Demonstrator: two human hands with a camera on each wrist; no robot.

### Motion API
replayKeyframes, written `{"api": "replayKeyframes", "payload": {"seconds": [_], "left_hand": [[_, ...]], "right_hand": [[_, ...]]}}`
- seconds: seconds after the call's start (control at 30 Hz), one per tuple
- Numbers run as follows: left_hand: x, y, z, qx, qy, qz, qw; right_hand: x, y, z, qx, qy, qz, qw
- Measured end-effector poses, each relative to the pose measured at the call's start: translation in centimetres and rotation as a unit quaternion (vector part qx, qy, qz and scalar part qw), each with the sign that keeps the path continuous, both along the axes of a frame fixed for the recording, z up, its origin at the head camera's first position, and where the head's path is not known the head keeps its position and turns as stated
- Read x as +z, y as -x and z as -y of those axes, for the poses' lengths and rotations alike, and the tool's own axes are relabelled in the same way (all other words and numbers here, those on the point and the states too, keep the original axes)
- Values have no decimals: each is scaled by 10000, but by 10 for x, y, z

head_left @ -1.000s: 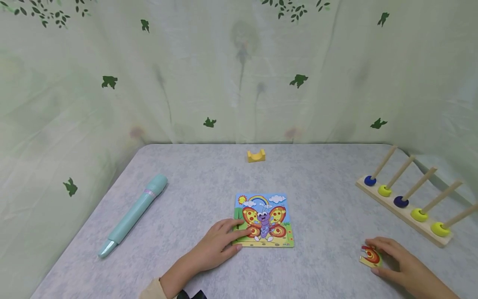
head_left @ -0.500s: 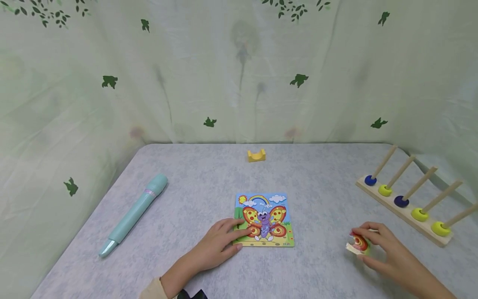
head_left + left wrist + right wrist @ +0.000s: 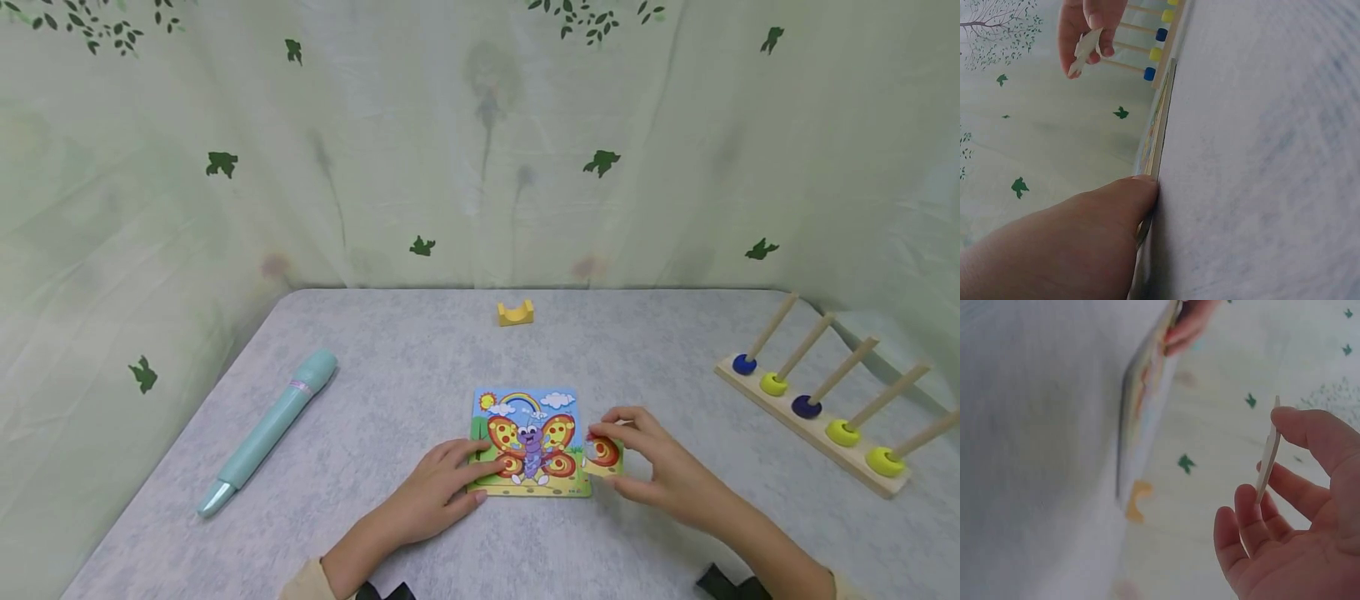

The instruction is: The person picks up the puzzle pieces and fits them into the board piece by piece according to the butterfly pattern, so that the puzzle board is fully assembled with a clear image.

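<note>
A butterfly puzzle board [image 3: 528, 408] lies flat on the table in the head view. My left hand [image 3: 438, 492] rests on its left side, fingers extended over the picture and thumb along the near edge. Between thumb and fingers, my right hand [image 3: 660, 467] pinches a puzzle piece [image 3: 603, 452] printed with a red and yellow swirl, just off the board's right edge. In the right wrist view the thin piece [image 3: 1268, 456] is seen edge-on, raised above the table. The board's printed picture also shows a swirl at its lower right.
A teal microphone-shaped toy [image 3: 270, 425] lies at the left. At the back stands a yellow notched block [image 3: 515, 313]. A wooden peg rack [image 3: 813, 421] with blue and yellow beads is at the right. A patterned curtain [image 3: 480, 142] borders the table's far edge.
My right hand has lifted the puzzle piece from the table at the right and carried it left, up to the board's right edge. The left hand has stayed on the board.
</note>
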State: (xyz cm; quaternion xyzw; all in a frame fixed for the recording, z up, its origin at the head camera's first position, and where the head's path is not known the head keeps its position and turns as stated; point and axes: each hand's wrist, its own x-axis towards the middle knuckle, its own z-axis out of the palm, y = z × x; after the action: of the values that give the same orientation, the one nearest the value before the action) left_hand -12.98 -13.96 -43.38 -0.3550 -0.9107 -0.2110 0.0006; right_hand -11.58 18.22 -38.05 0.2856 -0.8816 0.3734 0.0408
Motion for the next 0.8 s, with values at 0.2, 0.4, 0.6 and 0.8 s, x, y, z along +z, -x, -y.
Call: {"api": "replayKeyframes", "payload": {"seconds": [0.2, 0.4, 0.6, 0.8], "left_hand": [[1, 0, 0, -38, -26, -36, 10000], [2, -1, -1, 14, 18, 108, 9999], [3, -1, -5, 153, -2, -18, 9999], [5, -3, -16, 282, -1, -400, 9988]], "right_hand": [[-24, 16, 21, 423, -226, 427, 9979], [-38, 24, 28, 491, -502, 813, 9942], [-42, 29, 31, 504, -586, 1003, 9920], [-44, 34, 29, 662, -543, 1145, 9897]]}}
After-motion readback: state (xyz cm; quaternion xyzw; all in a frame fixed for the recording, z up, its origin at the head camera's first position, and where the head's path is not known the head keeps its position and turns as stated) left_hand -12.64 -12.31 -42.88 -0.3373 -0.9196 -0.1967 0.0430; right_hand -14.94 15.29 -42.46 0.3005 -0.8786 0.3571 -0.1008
